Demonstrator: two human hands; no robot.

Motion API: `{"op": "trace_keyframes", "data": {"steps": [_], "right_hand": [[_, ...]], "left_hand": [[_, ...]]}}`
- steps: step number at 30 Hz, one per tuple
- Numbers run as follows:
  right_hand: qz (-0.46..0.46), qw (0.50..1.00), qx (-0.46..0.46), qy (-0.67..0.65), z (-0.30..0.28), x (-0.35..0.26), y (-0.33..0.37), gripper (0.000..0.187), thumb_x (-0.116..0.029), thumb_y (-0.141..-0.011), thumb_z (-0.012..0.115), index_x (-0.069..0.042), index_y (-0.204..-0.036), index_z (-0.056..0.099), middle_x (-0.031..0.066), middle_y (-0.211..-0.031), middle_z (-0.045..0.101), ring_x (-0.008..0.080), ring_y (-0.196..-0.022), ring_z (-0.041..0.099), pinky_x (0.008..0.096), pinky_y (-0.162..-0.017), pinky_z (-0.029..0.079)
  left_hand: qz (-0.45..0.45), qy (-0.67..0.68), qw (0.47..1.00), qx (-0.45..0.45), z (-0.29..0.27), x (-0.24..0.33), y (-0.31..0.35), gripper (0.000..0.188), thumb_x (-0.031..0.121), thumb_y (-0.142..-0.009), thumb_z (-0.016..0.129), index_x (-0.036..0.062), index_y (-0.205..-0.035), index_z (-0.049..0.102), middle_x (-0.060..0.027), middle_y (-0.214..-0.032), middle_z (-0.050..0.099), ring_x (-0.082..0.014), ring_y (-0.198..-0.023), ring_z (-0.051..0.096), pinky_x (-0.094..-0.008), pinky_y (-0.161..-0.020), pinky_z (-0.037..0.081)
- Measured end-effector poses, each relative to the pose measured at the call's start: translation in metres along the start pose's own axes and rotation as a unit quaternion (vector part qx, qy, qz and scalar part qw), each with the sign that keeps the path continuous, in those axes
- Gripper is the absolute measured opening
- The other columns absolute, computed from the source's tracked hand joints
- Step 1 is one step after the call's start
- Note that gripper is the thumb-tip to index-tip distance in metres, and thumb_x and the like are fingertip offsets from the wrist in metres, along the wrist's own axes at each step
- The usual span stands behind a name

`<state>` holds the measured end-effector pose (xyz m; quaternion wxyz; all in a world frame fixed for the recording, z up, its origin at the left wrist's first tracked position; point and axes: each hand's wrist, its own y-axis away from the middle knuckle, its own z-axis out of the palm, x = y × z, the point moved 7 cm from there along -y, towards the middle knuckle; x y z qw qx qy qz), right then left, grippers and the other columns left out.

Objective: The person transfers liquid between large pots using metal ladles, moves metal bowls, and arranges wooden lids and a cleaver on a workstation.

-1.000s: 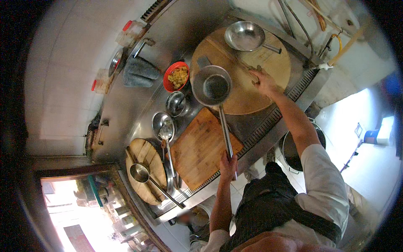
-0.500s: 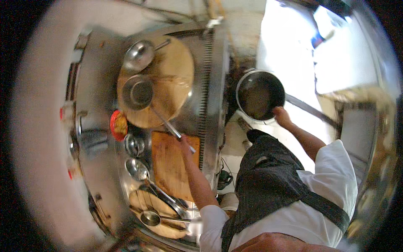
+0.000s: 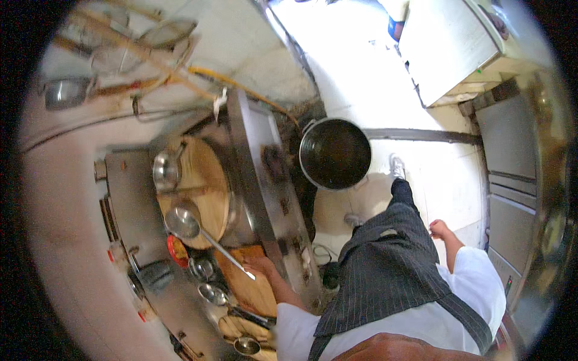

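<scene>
My left hand (image 3: 257, 266) is closed around the metal handle of a long ladle (image 3: 182, 222). Its round bowl is over the near edge of a large round wooden board (image 3: 208, 180), whose far part bears another metal ladle (image 3: 167, 170). Beneath my left hand lies a rectangular wooden cutting board (image 3: 244, 290). My right hand (image 3: 441, 230) hangs beside my apron, fingers curled, with nothing visible in it. A deep metal pot (image 3: 335, 153), dark inside, stands ahead of me beyond the counter's end, apart from both hands.
Beside the cutting board are a red bowl of yellowish food (image 3: 177, 250), a small metal bowl (image 3: 202, 268) and several ladles, one (image 3: 212, 293) with a long handle. Pans (image 3: 66, 94) hang on the left wall. A grey cabinet (image 3: 510, 150) stands to the right.
My right hand has left the pot's rim and drawn back to my side. My left hand still grips the ladle. The whole view has turned, with the counter swinging toward the lower left.
</scene>
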<state>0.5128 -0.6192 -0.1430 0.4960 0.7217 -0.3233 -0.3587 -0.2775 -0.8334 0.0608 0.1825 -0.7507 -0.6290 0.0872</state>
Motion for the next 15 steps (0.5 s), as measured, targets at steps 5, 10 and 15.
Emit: {"op": "trace_keyframes", "data": {"steps": [5, 10, 15], "right_hand": [[-0.131, 0.982, 0.069, 0.121, -0.100, -0.142, -0.018, 0.013, -0.002, -0.068, 0.055, -0.006, -0.080, 0.060, 0.0118, -0.071, 0.061, 0.0236, -0.060, 0.060, 0.0353, -0.052, 0.049], [-0.219, 0.950, 0.195, 0.104, -0.263, -0.287, -0.059, 0.018, -0.002, -0.070, 0.051, -0.002, -0.087, 0.058, 0.0120, -0.069, 0.060, 0.0205, -0.055, 0.060, 0.0342, -0.051, 0.050], [-0.302, 0.916, 0.249, 0.081, -0.374, -0.453, -0.123, 0.022, -0.009, -0.072, 0.052, -0.005, -0.093, 0.059, 0.0154, -0.086, 0.064, 0.0251, -0.080, 0.063, 0.0381, -0.072, 0.048]], "left_hand": [[0.225, 0.054, 0.964, -0.134, -0.039, 0.282, 0.121, 0.024, 0.004, -0.073, 0.053, 0.0025, -0.097, 0.054, -0.0168, -0.100, 0.049, -0.0348, -0.096, 0.046, -0.0444, -0.088, 0.036], [0.286, 0.107, 0.889, -0.342, -0.021, 0.467, 0.214, 0.018, 0.007, -0.072, 0.054, 0.0051, -0.089, 0.058, -0.0138, -0.097, 0.053, -0.0331, -0.096, 0.048, -0.0441, -0.083, 0.040], [0.315, 0.025, 0.756, -0.573, 0.032, 0.535, 0.285, 0.031, 0.017, -0.070, 0.060, 0.0112, -0.100, 0.063, -0.0192, -0.129, 0.043, -0.0369, -0.115, 0.041, -0.0393, -0.091, 0.039]]}}
